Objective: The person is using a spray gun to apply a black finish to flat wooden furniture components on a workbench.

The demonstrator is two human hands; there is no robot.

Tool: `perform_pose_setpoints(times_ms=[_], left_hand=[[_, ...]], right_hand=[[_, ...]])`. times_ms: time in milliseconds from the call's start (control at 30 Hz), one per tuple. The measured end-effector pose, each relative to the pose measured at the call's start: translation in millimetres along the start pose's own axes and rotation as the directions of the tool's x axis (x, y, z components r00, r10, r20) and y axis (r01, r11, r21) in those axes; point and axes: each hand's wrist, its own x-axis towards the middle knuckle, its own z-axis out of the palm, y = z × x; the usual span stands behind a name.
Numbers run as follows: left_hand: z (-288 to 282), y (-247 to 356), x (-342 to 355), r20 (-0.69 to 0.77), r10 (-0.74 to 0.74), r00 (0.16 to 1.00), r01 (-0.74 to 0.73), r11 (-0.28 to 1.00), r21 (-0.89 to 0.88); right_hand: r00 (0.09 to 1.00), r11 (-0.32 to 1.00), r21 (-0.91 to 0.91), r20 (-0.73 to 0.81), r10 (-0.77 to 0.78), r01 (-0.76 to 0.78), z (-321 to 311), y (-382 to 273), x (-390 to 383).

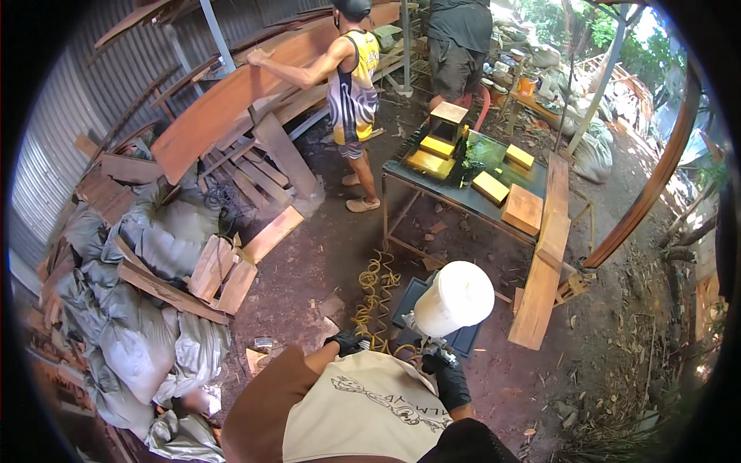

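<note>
My right hand [450,380], in a black glove, grips a spray gun [430,345] at the lower middle. A large white cup [455,299] sits on top of the gun and hides much of it. A coiled yellow air hose [375,289] hangs in loops left of the cup and runs back toward the gun. My left hand [347,343], also in a black glove, is closed at the edge of the coils and seems to hold the hose; its fingers are partly hidden. Below the cup, a dark tray [411,297] rests on the dirt floor.
Ahead stands a dark-topped table [455,191] bearing yellow blocks [490,187] and a brown wooden block [523,209]. A long plank [540,293] leans along its right side. A person [355,92] handles a wide board [231,108]; another person [461,46] stands behind the table. Sacks [131,339] fill the left.
</note>
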Motion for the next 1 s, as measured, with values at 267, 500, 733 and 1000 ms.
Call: perform_pose_setpoints(times_ms=[267,500,733,1000], left_hand=[[-20.2,32.0,-9.8,-0.080,0.161,0.984,-0.160,0.987,0.012],[-28.8,39.8,1.1,0.062,-0.038,0.997,0.037,0.999,0.022],[-15.2,32.1,15.0,-0.037,-0.011,0.999,0.016,0.991,0.136],[20.7,29.4,72.1,0.034,-0.151,0.988,0.150,0.873,-0.464]], right_hand=[[1.000,0.998,0.061,0.008,0.021,-0.022,-18.6,-11.4,-12.3],[0.999,0.989,0.144,-0.026,0.022,-0.018,-36.6,-15.2,-13.9],[0.978,0.959,0.237,-0.169,-0.119,0.158,-53.6,-1.4,-8.2],[0.940,0.935,0.324,-0.339,-0.030,0.146,-87.4,-13.7,-11.4]])
